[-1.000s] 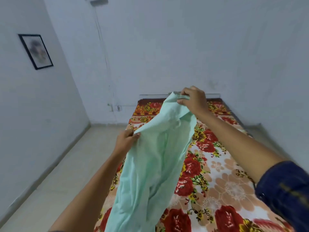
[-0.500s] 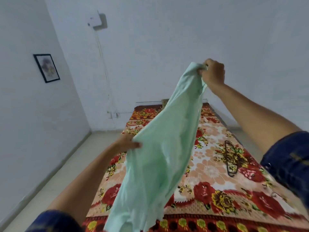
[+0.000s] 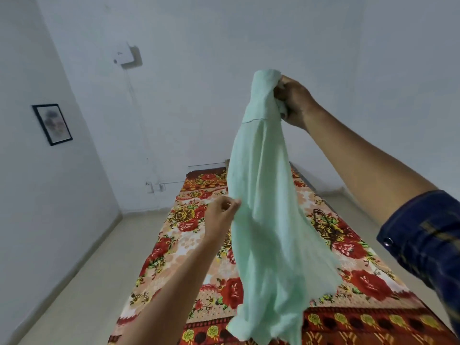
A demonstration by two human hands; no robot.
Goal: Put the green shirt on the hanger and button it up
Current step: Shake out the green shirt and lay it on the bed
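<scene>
- The shirt (image 3: 263, 215), pale green, hangs in the air above the bed (image 3: 189, 247), bunched lengthwise, its loose lower end dangling over the bed's near edge.
- The right hand (image 3: 293, 103), raised high over the bed, has its grip clamped on the shirt's gathered top.
- The left hand (image 3: 219, 216), lower and over the bed's left half, pinches the shirt's left edge between thumb and fingers.
- The hanger (image 3: 323, 225), dark, lies flat on the bed's floral cover, right of the hanging shirt and partly hidden behind it.
- A framed picture (image 3: 52, 124) hangs on the wall left of the bed.
</scene>
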